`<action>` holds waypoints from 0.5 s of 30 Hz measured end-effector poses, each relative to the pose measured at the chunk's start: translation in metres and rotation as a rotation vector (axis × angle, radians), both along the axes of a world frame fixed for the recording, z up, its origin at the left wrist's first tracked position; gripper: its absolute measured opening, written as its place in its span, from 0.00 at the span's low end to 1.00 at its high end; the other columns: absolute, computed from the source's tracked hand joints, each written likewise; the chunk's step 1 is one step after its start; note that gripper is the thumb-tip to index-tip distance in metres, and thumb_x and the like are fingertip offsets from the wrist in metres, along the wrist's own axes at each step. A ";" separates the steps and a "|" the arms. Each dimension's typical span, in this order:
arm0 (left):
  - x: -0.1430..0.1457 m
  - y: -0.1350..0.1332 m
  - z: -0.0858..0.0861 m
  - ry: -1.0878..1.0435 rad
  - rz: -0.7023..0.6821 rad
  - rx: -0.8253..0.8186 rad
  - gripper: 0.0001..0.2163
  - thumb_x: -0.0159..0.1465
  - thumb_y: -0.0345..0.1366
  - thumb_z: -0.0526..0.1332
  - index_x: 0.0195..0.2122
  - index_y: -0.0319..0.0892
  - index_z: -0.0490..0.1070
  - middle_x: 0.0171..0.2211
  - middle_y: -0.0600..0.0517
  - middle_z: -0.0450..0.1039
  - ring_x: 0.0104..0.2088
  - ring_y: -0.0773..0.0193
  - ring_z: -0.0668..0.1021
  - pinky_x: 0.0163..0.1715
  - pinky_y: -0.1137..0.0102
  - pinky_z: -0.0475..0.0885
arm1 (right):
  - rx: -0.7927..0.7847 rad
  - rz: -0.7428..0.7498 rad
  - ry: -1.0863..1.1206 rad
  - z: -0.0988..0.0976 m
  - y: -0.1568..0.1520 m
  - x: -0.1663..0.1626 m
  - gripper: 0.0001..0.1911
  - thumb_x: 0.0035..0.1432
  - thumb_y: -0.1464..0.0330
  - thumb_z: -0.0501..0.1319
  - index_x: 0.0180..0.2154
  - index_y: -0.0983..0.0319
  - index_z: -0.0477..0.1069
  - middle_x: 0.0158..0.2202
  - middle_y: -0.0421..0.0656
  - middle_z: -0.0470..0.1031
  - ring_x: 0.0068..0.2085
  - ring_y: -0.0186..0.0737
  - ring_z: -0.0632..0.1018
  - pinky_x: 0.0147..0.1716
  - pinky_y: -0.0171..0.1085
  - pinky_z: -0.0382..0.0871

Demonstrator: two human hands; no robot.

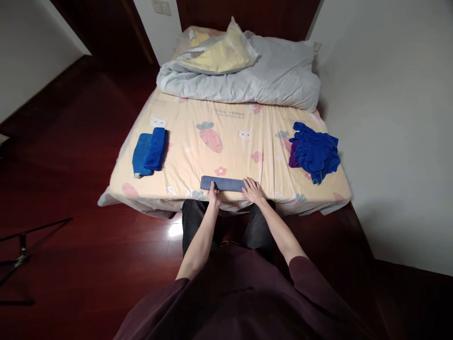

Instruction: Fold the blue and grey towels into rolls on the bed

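Observation:
A grey-blue cloth (229, 184), folded into a long narrow strip, lies near the front edge of the bed. My left hand (214, 196) grips its near edge left of the middle, thumb on top and the other fingers mostly hidden. Over the strip's right end, my right hand (252, 190) lies with its fingers stretched out flat on the cloth. To the left are two folded blue cloths, a lighter one (140, 153) partly under a darker one (156, 148). A crumpled heap of blue cloths (316, 150) sits at the right, with a purple cloth (294, 156) showing beside it.
The bed (184, 141) has a yellow carrot-patterned sheet. A grey quilt (283, 85) and a yellow pillow (222, 54) are bunched at its head. A wall (396, 118) rises along the right side. Black stand legs (23, 243) are on the red floor at the left.

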State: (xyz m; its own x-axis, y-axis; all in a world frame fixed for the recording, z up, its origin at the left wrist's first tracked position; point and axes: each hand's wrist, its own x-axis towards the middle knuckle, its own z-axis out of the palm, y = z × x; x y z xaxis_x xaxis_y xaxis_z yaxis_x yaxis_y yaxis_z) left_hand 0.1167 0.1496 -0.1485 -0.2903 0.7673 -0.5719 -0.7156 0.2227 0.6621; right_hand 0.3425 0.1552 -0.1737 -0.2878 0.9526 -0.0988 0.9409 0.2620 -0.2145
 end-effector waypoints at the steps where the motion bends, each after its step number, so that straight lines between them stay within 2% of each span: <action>1: 0.000 0.003 0.001 0.065 0.005 -0.009 0.18 0.65 0.52 0.69 0.42 0.42 0.74 0.37 0.47 0.79 0.46 0.61 0.81 0.49 0.68 0.78 | 0.009 0.011 0.001 0.001 -0.001 0.000 0.33 0.75 0.57 0.49 0.76 0.62 0.54 0.77 0.53 0.54 0.77 0.53 0.55 0.74 0.62 0.49; 4: 0.001 0.013 0.005 0.219 -0.021 -0.010 0.23 0.63 0.57 0.69 0.44 0.41 0.74 0.42 0.43 0.80 0.54 0.56 0.79 0.52 0.63 0.77 | 0.018 0.042 0.004 0.006 -0.001 0.002 0.33 0.75 0.57 0.51 0.74 0.62 0.57 0.76 0.54 0.58 0.76 0.55 0.58 0.73 0.61 0.51; 7: 0.001 0.021 0.013 0.332 -0.084 0.036 0.22 0.66 0.58 0.65 0.43 0.40 0.75 0.43 0.42 0.81 0.57 0.54 0.78 0.56 0.60 0.76 | 0.010 0.066 0.023 0.015 0.004 0.006 0.31 0.74 0.58 0.54 0.73 0.61 0.60 0.73 0.53 0.64 0.73 0.55 0.64 0.73 0.59 0.51; 11: -0.007 0.032 0.024 0.390 -0.108 0.098 0.20 0.72 0.55 0.60 0.42 0.40 0.74 0.44 0.40 0.81 0.57 0.52 0.79 0.56 0.56 0.77 | -0.019 0.068 0.061 0.032 0.017 0.010 0.32 0.70 0.59 0.61 0.71 0.59 0.63 0.67 0.52 0.72 0.67 0.54 0.71 0.70 0.54 0.58; 15: -0.023 0.048 0.038 0.365 -0.048 0.137 0.19 0.68 0.54 0.63 0.45 0.41 0.73 0.45 0.42 0.80 0.53 0.53 0.82 0.52 0.57 0.80 | -0.026 0.058 0.097 0.047 0.031 -0.001 0.37 0.63 0.58 0.70 0.69 0.59 0.65 0.63 0.52 0.75 0.64 0.55 0.73 0.63 0.51 0.66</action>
State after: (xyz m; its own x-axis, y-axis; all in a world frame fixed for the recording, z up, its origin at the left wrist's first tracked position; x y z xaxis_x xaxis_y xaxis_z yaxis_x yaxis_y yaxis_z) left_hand 0.0932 0.1973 -0.1110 -0.4176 0.8470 -0.3289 -0.4188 0.1418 0.8969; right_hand 0.3415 0.1859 -0.1270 -0.3516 0.9316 -0.0921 0.8990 0.3086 -0.3107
